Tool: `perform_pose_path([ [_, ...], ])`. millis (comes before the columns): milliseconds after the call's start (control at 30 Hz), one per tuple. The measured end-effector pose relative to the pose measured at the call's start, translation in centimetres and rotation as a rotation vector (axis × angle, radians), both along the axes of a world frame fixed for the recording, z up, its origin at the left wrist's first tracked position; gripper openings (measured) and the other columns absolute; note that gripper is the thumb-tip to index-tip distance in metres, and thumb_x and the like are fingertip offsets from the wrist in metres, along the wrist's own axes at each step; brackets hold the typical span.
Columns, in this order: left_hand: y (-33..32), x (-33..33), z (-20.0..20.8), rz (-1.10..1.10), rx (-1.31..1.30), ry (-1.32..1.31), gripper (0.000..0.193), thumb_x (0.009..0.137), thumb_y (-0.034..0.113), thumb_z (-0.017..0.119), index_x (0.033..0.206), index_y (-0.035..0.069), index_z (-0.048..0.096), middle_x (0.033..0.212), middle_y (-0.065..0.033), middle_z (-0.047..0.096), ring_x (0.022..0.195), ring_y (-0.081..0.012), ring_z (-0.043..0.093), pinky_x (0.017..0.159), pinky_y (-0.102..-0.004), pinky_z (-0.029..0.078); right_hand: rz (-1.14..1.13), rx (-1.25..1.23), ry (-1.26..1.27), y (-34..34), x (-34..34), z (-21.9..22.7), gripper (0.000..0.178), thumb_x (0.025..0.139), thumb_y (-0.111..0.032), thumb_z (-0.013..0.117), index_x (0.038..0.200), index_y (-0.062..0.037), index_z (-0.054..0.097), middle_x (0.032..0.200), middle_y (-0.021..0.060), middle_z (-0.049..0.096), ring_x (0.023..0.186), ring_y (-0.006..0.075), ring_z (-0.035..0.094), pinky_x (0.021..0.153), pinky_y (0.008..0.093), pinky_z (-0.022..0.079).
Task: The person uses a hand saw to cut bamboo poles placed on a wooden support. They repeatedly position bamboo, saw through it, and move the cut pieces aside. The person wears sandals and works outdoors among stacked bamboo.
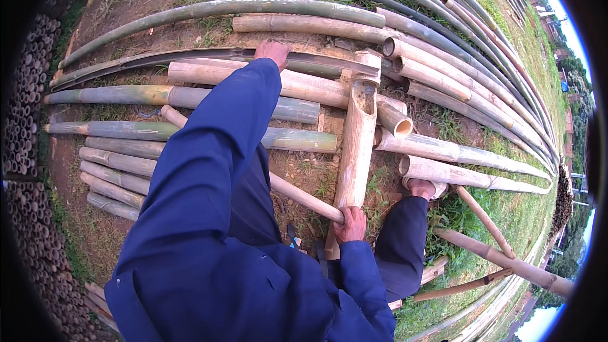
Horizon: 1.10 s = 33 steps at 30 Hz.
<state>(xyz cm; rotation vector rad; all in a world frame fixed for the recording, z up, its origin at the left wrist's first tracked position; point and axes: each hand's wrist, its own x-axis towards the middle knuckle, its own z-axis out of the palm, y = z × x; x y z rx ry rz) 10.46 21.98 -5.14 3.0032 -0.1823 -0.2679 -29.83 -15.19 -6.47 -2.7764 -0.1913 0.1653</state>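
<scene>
My left hand (272,52) is closed on the upper edge of a long split bamboo pole (209,55), whose dark hollow side shows. The right end of that pole lies against a thick bamboo post (356,145) with a notch cut open near its top. Lower down, my right hand (351,225) wraps round the end of a round wooden stick (304,198), beside the post's lower part. The stick slants up to the left and passes beneath my left sleeve, which hides its middle. A pale bamboo pole (310,87) lies crosswise behind the post.
Green bamboo poles (126,95) lie at left, with shorter pieces (117,177) below them. Many long poles (481,88) fan out at right. My foot (424,188) stands beside a pole end. Crossed poles (506,263) stand at lower right. Stacked bamboo ends (31,95) line the far left.
</scene>
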Motion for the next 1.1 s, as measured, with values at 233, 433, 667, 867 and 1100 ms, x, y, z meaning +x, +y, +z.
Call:
perform_pose_path([
  [233,3.1,-1.9,4.0,-0.457,0.002,-0.292,0.028,0.084,0.027,0.073,0.107,0.014,0.066,0.106,-0.0108,0.071,0.099,-0.0343,0.071,0.084,-0.0506,0.054,-0.017,0.008,0.117,0.2,-0.8,-0.4,0.052,0.067,-0.015,0.084,0.117,-0.0115,0.067,0.110,0.0142,0.059,0.106,0.0373,0.056,0.094,0.0493,0.045],
  [433,3.6,-12.8,12.4,-0.400,-0.041,-0.127,0.032,0.087,0.030,0.071,0.114,0.017,0.058,0.095,-0.0097,0.072,0.088,-0.0362,0.072,0.077,-0.0509,0.055,-0.018,0.191,-0.445,6.0,5.9,11.3,0.073,0.079,-0.010,0.082,0.144,-0.0012,0.051,0.140,0.0230,0.052,0.131,0.0398,0.049,0.113,0.0502,0.038],
  [667,4.7,-19.3,17.7,-0.357,-0.078,-0.233,0.032,0.089,0.034,0.071,0.113,0.017,0.059,0.094,-0.0092,0.071,0.090,-0.0359,0.072,0.076,-0.0503,0.056,0.186,-0.358,-0.715,10.6,17.4,23.9,0.069,0.083,-0.056,0.078,0.138,-0.0185,0.060,0.135,0.0109,0.064,0.129,0.0272,0.058,0.112,0.0465,0.038],
  [867,12.7,-22.2,17.3,-0.169,-0.091,-0.355,0.052,0.082,0.055,0.074,0.112,0.015,0.065,0.095,-0.0115,0.071,0.097,-0.0347,0.071,0.084,-0.0487,0.054,0.283,-0.290,-0.649,9.6,18.2,24.8,0.036,0.080,-0.046,0.081,0.092,-0.0159,0.065,0.082,0.0010,0.065,0.080,0.0244,0.066,0.069,0.0400,0.047],
  [1100,19.6,-21.8,14.2,-0.043,0.102,-0.233,0.041,0.080,0.047,0.073,0.106,0.015,0.072,0.096,-0.0111,0.075,0.094,-0.0330,0.072,0.085,-0.0457,0.055,0.184,-0.252,-0.730,6.6,18.6,16.7,0.020,0.077,-0.015,0.075,0.096,-0.0163,0.067,0.087,0.0033,0.063,0.088,0.0287,0.065,0.078,0.0434,0.051],
])
